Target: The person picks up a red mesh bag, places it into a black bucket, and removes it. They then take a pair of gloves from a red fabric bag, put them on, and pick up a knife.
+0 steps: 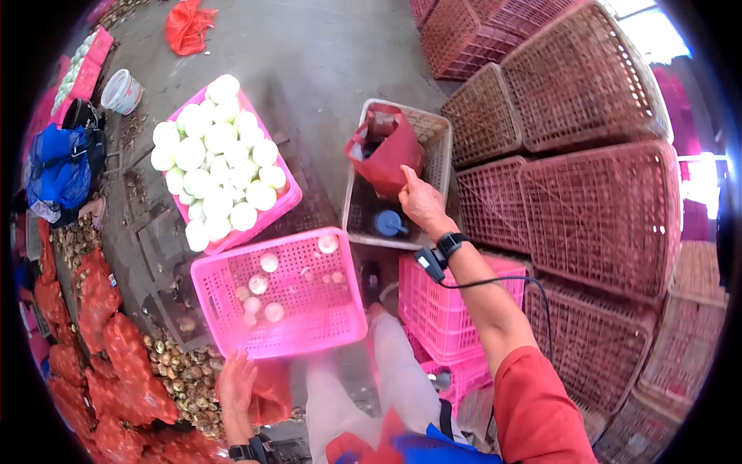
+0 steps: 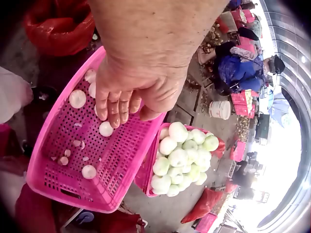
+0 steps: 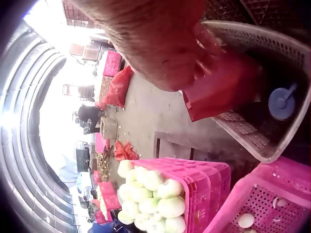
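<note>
My right hand [image 1: 423,205] is at a red bag [image 1: 390,166], its fingers and thumb pinching the side in the right wrist view. The bag stands in a grey plastic crate [image 1: 352,213], beside a round blue lidded object [image 1: 389,223]. My left hand [image 2: 138,87] holds nothing; its fingers are loosely bent over a pink perforated basket [image 2: 39,165]. A few peeled onions [image 2: 77,99] and small scraps lie scattered in that basket. Behind it, a pink crate [image 1: 290,198] is heaped with peeled onions [image 1: 220,138].
Stacked brown-red crates [image 1: 595,224] line the right side. Pink crates [image 1: 456,309] are stacked beside my legs. Red mesh sacks [image 1: 127,363] and loose unpeeled onions [image 1: 185,375] lie at left. A white bucket [image 1: 122,92] and a person in blue [image 1: 62,174] are farther off.
</note>
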{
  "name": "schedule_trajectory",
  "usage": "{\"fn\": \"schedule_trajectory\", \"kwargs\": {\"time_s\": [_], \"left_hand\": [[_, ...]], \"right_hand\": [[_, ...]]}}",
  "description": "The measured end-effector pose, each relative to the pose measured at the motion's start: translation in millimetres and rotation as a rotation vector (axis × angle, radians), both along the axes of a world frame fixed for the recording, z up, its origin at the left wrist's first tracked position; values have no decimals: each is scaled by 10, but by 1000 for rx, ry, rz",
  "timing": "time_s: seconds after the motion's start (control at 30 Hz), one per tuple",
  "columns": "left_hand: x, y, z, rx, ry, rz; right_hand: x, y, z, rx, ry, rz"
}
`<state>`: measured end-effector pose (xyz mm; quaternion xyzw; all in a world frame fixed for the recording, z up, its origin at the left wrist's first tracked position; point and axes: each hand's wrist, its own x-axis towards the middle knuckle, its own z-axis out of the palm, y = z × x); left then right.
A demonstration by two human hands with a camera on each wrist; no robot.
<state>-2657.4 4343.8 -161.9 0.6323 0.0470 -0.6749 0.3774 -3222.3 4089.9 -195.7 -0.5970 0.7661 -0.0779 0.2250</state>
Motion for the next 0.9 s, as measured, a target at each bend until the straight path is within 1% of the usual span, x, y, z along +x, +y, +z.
{"fn": "schedule_trajectory", "kwargs": {"time_s": [0.03, 0.1, 0.17, 0.23, 0.27, 0.3, 0.37, 0.4, 0.5, 0.53, 0.63, 0.67, 0.7, 0.77, 0.83, 0.9], "left_hand": [[-96, -8, -8, -3, -2, 16], [-321, -40, 6, 67, -48, 26], [-465, -43, -52, 85, -62, 46], [-593, -26, -97, 59, -20, 65], [-653, -38, -126, 88, -43, 81], [-728, -65, -131, 97, -50, 96], [-837, -116, -95, 96, -48, 113], [-879, -142, -82, 100, -49, 122], [-1017, -289, -45, 89, -64, 136], [-1063, -348, -26, 92, -75, 117], [-1205, -510, 18, 90, -81, 96], [-1253, -572, 22, 85, -79, 90], [-1301, -657, 15, 87, -77, 92], [-1382, -775, 20, 84, -45, 83], [-1420, -894, 63, 44, 10, 75], [-1449, -983, 150, 0, 22, 68]], "right_hand": [[14, -223, -48, 10, 4, 10], [-21, -643, -281, 39, 16, 63], [-89, -939, -519, 70, 23, 108], [-161, -1114, -730, 107, 4, 194], [-112, -1116, -609, 96, -14, 194], [-140, -1158, -705, 104, -21, 210], [-264, -1180, -806, 296, 77, 295], [-316, -1143, -804, 215, 94, 304], [-613, -1110, -921, 150, 139, 383], [-702, -1084, -939, 76, 133, 375], [-912, -1122, -808, 17, 106, 366], [-976, -1127, -743, 18, 128, 393], [-1019, -1125, -621, 20, 129, 395], [-1051, -1063, -337, -54, 76, 375], [-1032, -989, -27, -161, 19, 352], [-940, -924, 326, -202, -57, 349]]}}
